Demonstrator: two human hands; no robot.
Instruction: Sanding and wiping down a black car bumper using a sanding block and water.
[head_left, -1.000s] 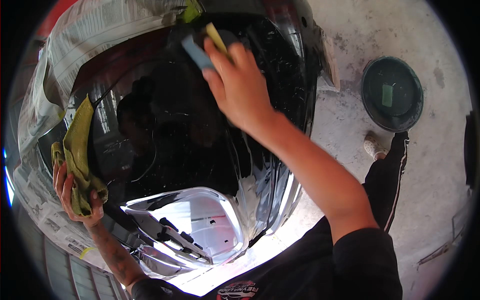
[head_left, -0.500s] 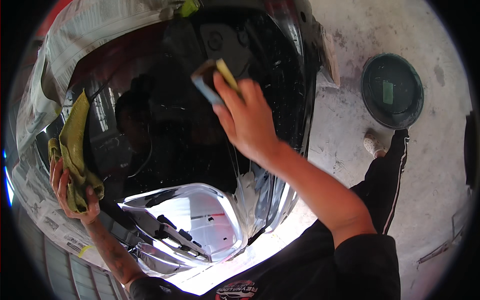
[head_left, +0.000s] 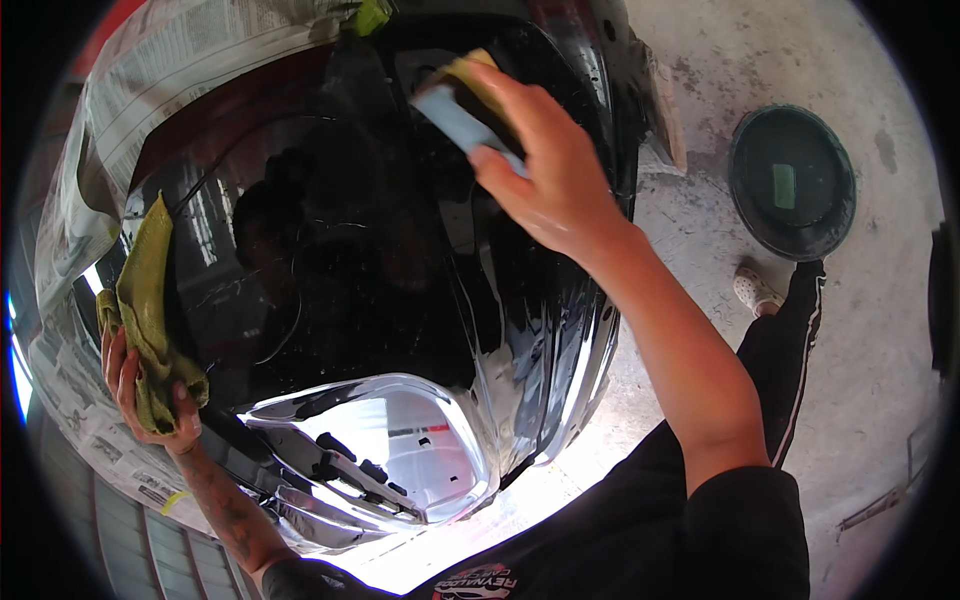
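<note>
From my remote seat I see the blue-and-yellow block [head_left: 465, 122] at the upper right of the glossy black car panel [head_left: 360, 260], its long axis slanting from upper left to lower right. It lies up and left of my right hand [head_left: 560, 170], the nearer one, pinched between thumb on the blue side and fingers over the yellow. Well apart, my left hand [head_left: 182, 432] curls its fingers round an olive cloth [head_left: 146, 310]. Newspaper sheets [head_left: 220, 55] border the panel; a dark basin [head_left: 790, 145] sits off right.
</note>
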